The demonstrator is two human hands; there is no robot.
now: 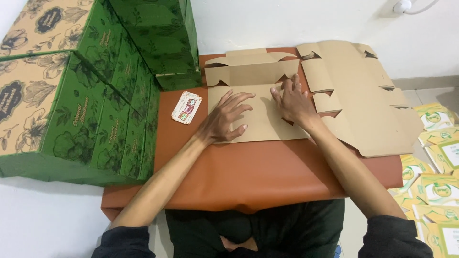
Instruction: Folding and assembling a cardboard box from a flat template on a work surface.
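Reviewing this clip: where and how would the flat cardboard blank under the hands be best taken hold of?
Probably by the raised back flap of the cardboard blank, pinched from above. That flap already stands up off the orange table, so fingers can close on both faces. The rest lies flat beneath the left hand and right hand, offering only thin edges.

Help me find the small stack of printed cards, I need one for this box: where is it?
In the head view, the small stack of cards lies on the brown table, left of the left hand, beside the green boxes.
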